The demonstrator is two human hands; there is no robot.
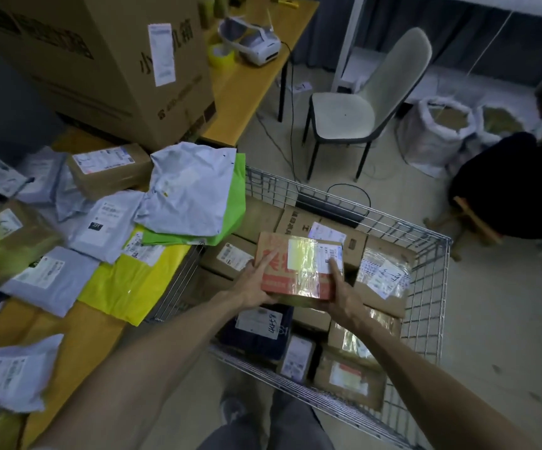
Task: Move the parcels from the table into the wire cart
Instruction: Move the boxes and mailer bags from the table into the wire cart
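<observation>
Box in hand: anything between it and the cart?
Nothing visible. The left hand and right hand hold the red-printed box above the wire cart, inside its rim. Beneath it lie only loaded parcels; it would likely land on them.

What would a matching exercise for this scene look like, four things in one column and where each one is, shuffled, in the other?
1. red-printed box
2. green mailer
3. tape roll
4. chair

A. on the floor beyond the wire cart
B. on the far table beside the white printer
C. held by left hand and right hand above the cart
D. tucked under a grey mailer

Pairs: 1-C, 2-D, 3-B, 4-A
</observation>
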